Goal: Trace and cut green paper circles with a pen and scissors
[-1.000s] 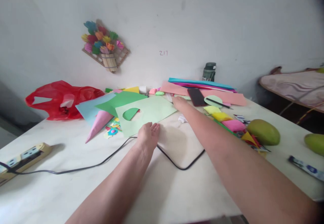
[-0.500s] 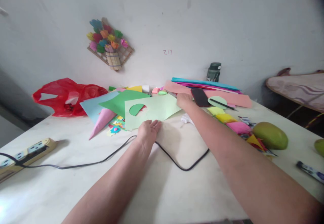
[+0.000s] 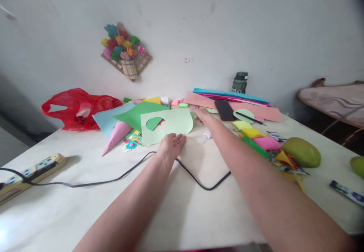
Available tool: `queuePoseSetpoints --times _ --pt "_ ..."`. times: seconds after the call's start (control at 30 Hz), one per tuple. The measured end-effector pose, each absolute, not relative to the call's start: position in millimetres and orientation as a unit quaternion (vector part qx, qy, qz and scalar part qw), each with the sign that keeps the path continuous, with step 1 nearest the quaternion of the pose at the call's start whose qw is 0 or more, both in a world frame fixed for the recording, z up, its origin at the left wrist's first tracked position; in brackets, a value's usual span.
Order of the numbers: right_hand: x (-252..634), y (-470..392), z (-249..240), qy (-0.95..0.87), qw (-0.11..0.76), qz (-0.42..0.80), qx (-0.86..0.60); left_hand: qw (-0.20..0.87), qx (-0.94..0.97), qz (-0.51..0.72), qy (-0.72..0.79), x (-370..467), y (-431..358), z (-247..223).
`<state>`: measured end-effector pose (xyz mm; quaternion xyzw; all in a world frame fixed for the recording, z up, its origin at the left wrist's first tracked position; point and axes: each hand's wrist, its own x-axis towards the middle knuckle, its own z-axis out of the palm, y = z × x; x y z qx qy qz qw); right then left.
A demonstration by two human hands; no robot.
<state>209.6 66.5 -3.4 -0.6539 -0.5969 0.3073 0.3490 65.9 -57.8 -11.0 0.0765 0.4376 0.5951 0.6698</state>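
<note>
A pale green paper sheet point(image 3: 178, 121) with an oval hole lies in front of me, its right end curling up. My left hand point(image 3: 172, 145) rests palm up at its near edge, fingers stretched out and open. My right hand point(image 3: 201, 115) is at the sheet's curled right end, fingers bent and closed on the paper; its fingertips are partly hidden. A crumpled white piece point(image 3: 207, 133) lies just below my right wrist. Under the sheet's left part are a green sheet point(image 3: 132, 115), a light blue sheet point(image 3: 104, 121) and a pink paper cone point(image 3: 117, 136).
A black cable point(image 3: 122, 177) runs under my forearms from a power strip point(image 3: 36, 172). A red plastic bag point(image 3: 71, 106) stands back left. At right lie a phone point(image 3: 225, 110), a pale green oval with a pencil point(image 3: 250, 118), coloured packets point(image 3: 265, 142) and a green mango point(image 3: 301, 152).
The sheet's right end has gone from flat and pointed to rounded and curled. My right hand has shifted slightly left and down, my left hand slightly right. The view has tilted a little.
</note>
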Motion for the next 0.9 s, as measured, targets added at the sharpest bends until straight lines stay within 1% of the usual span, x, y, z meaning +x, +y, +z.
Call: queuePoseSetpoints --times 0.07,0.13,0.2,0.3,0.4,0.53,0.67,0.8,0.9 --pt "204.4 62.4 -4.8 -0.576 0.342 0.326 -0.667 0.681 0.078 0.585 0.433 67.2 -57.8 -12.6" --pt "199.6 58.4 -4.4 -0.561 0.357 0.341 -0.664 0.698 0.076 0.573 0.423 69.7 -58.7 -14.3" --pt "195.6 54.6 -0.7 -0.542 0.400 0.359 -0.646 0.720 0.069 0.557 0.408 72.9 -59.8 -15.6" --pt "191.1 49.1 9.3 -0.498 0.490 0.414 -0.584 0.754 0.061 0.534 0.377 76.5 -59.0 -16.1" --pt "188.2 44.9 17.6 -0.460 0.549 0.467 -0.519 0.764 0.055 0.544 0.341 76.7 -51.6 -15.5" --pt "187.2 39.2 18.9 -0.452 0.577 0.490 -0.471 0.718 0.043 0.632 0.288 73.3 -34.0 -17.1" --pt "190.8 32.1 16.7 -0.437 0.603 0.474 -0.470 0.661 0.044 0.693 0.285 68.4 -20.0 -20.4" --pt "197.2 23.9 15.9 -0.373 0.646 0.505 -0.435 0.606 0.101 0.743 0.266 61.4 -15.6 -18.8" --pt "200.2 15.2 13.5 -0.371 0.656 0.524 -0.396 0.586 0.150 0.758 0.245 54.2 -13.9 -15.8"
